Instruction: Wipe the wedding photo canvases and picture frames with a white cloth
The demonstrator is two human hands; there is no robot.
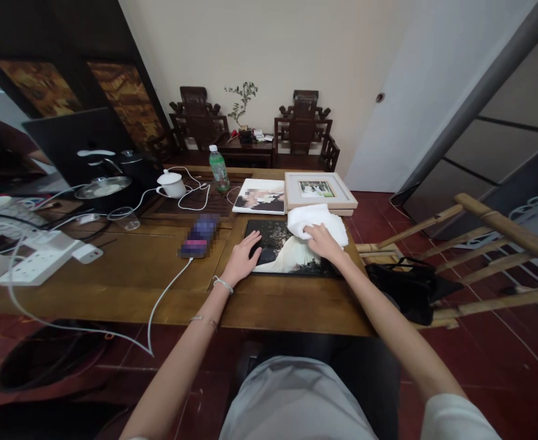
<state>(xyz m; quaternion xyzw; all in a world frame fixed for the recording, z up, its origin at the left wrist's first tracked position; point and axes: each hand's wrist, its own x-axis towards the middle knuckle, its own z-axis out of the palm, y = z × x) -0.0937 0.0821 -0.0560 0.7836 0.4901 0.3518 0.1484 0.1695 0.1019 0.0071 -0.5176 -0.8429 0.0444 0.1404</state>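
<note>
A dark-edged picture showing a white gown lies flat on the wooden table in front of me. My left hand rests on its left edge, fingers stretched out. On the picture's upper right side, my right hand grips a bunched white cloth, which hides that corner. Just behind the picture lies a white-bordered photo print. Beside that print, a pale wooden picture frame with a small photo lies on the table, seemingly on top of another frame.
Left of my hands a phone is plugged into a white cable. A green-tinted bottle, a lidded white cup, a clear plastic cup and a power strip stand farther left. A bamboo chair is at the right.
</note>
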